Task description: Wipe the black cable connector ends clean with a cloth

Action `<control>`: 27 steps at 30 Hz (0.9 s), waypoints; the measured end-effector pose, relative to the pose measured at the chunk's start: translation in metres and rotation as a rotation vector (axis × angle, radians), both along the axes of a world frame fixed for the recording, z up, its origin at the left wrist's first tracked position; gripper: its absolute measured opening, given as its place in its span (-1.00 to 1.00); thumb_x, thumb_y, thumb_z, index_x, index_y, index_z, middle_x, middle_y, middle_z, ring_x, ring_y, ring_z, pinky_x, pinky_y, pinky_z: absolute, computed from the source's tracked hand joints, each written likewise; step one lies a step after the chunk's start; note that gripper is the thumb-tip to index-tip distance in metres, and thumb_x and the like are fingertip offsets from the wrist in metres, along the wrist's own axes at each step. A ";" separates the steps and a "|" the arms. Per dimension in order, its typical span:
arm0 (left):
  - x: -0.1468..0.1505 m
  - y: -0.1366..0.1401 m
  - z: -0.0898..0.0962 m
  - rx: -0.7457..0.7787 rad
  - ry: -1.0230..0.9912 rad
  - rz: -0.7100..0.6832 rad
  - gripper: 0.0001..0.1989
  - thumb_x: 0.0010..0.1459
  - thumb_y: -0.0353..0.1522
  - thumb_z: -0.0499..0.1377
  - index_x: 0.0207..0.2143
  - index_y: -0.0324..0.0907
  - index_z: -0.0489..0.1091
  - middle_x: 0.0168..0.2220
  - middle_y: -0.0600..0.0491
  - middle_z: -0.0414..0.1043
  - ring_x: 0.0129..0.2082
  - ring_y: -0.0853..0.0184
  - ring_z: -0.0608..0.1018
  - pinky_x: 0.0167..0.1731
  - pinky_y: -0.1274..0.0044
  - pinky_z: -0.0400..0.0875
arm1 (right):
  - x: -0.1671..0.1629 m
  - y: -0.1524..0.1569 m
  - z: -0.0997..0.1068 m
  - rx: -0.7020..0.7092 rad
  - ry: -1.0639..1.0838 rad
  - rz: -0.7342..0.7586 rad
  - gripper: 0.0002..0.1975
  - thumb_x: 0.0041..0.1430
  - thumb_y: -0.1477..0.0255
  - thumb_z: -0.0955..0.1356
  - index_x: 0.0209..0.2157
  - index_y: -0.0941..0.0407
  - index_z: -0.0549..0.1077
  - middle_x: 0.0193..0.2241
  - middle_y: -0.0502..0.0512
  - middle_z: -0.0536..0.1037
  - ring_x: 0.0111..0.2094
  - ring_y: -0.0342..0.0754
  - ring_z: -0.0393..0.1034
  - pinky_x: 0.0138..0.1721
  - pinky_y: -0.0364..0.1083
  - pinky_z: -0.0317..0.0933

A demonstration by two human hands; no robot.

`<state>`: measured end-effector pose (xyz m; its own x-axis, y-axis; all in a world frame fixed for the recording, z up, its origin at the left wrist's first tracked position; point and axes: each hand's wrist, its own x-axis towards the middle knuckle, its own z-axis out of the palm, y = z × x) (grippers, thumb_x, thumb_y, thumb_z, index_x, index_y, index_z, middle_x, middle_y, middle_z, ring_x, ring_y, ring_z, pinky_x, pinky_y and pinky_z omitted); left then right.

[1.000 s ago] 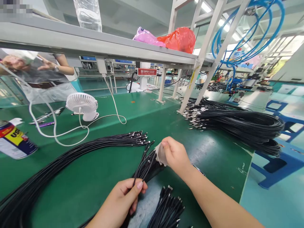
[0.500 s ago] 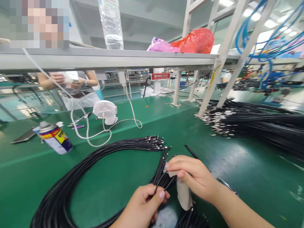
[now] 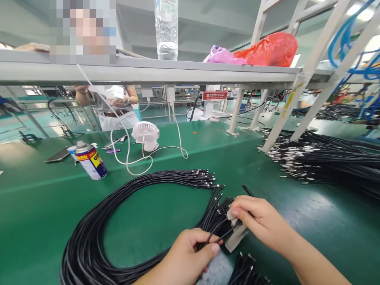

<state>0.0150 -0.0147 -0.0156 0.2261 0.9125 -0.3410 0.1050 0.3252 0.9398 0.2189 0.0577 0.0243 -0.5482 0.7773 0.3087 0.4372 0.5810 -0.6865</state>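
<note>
My left hand (image 3: 197, 251) is closed, pinching thin black cables (image 3: 219, 226) between thumb and fingers. My right hand (image 3: 263, 221), also closed, grips a whitish cloth (image 3: 236, 238) against the connector ends of those cables; part of the cloth hangs below the fingers. A big curved bundle of black cables (image 3: 84, 233) loops across the green table left of my hands, its metal-tipped ends fanned out close to my right fingers. Below the cloth, more cable ends (image 3: 247, 271) show at the bottom edge. A greyish patch (image 3: 218, 271) lies beside my left hand.
A spray can (image 3: 91, 162), a small white fan (image 3: 146, 134) with its white cord and a phone (image 3: 57, 154) stand or lie at the back left. A grey shelf (image 3: 184, 73) spans overhead. Thick cable piles (image 3: 335, 156) lie right. A co-worker (image 3: 115, 105) stands opposite.
The view has swung left, so things sit further right. My right hand has tilted, and the cloth now hangs at a slant instead of straight down. Both hands keep their hold.
</note>
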 end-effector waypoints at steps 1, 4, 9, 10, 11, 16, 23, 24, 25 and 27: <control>0.000 0.000 -0.001 -0.009 -0.008 0.015 -0.32 -0.21 0.11 0.30 -0.24 -0.30 0.56 -0.54 0.14 0.31 -0.68 0.51 0.24 -0.66 0.58 0.12 | 0.000 0.000 0.000 -0.016 -0.012 -0.009 -0.73 0.24 0.37 0.28 -0.51 0.12 0.46 -0.54 0.06 0.47 -0.49 -0.11 0.36 -0.46 -0.14 0.21; -0.001 0.000 -0.004 -0.046 -0.066 0.068 -0.35 -0.17 0.04 0.33 -0.18 -0.30 0.55 -0.60 0.17 0.30 -0.67 0.48 0.27 -0.64 0.58 0.17 | 0.000 -0.002 -0.002 -0.115 -0.019 0.006 -0.90 0.13 0.45 0.37 -0.44 0.12 0.51 -0.47 0.06 0.52 -0.42 -0.08 0.41 -0.39 -0.13 0.25; -0.003 0.000 0.001 -0.067 -0.128 0.061 -0.50 -0.03 -0.03 0.28 -0.25 -0.28 0.57 -0.40 0.02 0.49 -0.65 0.50 0.32 -0.62 0.58 0.19 | 0.003 -0.006 -0.005 -0.204 0.106 0.038 -0.85 0.19 0.44 0.34 -0.31 0.12 0.58 -0.38 0.11 0.58 -0.37 -0.06 0.47 -0.32 -0.09 0.33; -0.003 0.000 0.003 -0.070 -0.127 0.045 -0.52 -0.01 -0.04 0.26 -0.26 -0.28 0.58 -0.41 0.02 0.49 -0.65 0.50 0.32 -0.61 0.58 0.19 | 0.003 -0.005 -0.005 -0.224 0.134 0.006 -0.87 0.16 0.44 0.37 -0.33 0.13 0.59 -0.38 0.12 0.59 -0.35 -0.05 0.48 -0.31 -0.09 0.34; -0.004 0.000 0.004 -0.068 -0.121 0.027 -0.54 0.02 -0.05 0.25 -0.28 -0.29 0.58 -0.45 0.03 0.48 -0.66 0.50 0.32 -0.61 0.58 0.18 | 0.004 -0.005 -0.006 -0.257 0.161 -0.029 -0.90 0.11 0.43 0.41 -0.36 0.14 0.59 -0.39 0.13 0.59 -0.35 -0.03 0.49 -0.30 -0.08 0.36; -0.007 0.002 0.009 -0.056 -0.084 -0.007 -0.53 0.07 -0.05 0.21 -0.30 -0.31 0.57 -0.67 0.14 0.33 -0.66 0.46 0.27 -0.57 0.57 0.19 | 0.005 0.002 -0.007 -0.494 0.281 -0.039 -0.76 0.13 0.30 0.40 -0.28 0.19 0.56 -0.43 0.12 0.58 -0.50 -0.11 0.46 -0.49 -0.14 0.36; -0.009 0.001 0.016 -0.083 -0.069 -0.037 -0.57 0.09 -0.07 0.20 -0.28 -0.28 0.56 -0.65 0.13 0.37 -0.64 0.44 0.29 -0.52 0.54 0.20 | -0.004 -0.001 -0.004 -0.504 0.357 -0.012 -0.77 0.08 0.29 0.43 -0.38 0.21 0.53 -0.49 0.10 0.58 -0.51 -0.13 0.45 -0.52 -0.17 0.36; -0.009 0.001 0.017 -0.079 -0.062 -0.044 -0.59 0.10 -0.08 0.19 -0.31 -0.27 0.56 -0.65 0.13 0.36 -0.63 0.44 0.29 -0.50 0.54 0.21 | -0.005 -0.001 -0.003 -0.521 0.377 -0.026 -0.76 0.05 0.29 0.45 -0.40 0.21 0.51 -0.51 0.09 0.57 -0.53 -0.13 0.44 -0.53 -0.16 0.36; -0.008 0.002 0.017 -0.073 -0.053 -0.051 -0.61 0.11 -0.10 0.19 -0.35 -0.27 0.56 -0.66 0.13 0.36 -0.63 0.44 0.28 -0.49 0.54 0.22 | -0.005 -0.001 -0.003 -0.538 0.399 -0.032 -0.76 0.04 0.29 0.46 -0.40 0.21 0.50 -0.52 0.08 0.56 -0.54 -0.13 0.44 -0.53 -0.16 0.37; -0.008 0.003 0.018 -0.066 -0.036 -0.063 -0.63 0.11 -0.11 0.20 -0.37 -0.26 0.56 -0.65 0.13 0.36 -0.64 0.45 0.28 -0.49 0.54 0.22 | -0.004 0.001 -0.001 -0.553 0.431 -0.030 -0.77 0.05 0.30 0.45 -0.39 0.21 0.49 -0.51 0.07 0.56 -0.54 -0.15 0.44 -0.56 -0.19 0.36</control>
<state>0.0074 -0.0121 0.0024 0.2956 0.8720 -0.3903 0.0942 0.3799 0.9202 0.2145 0.0583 0.0233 -0.4414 0.8960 0.0490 0.0699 0.0887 -0.9936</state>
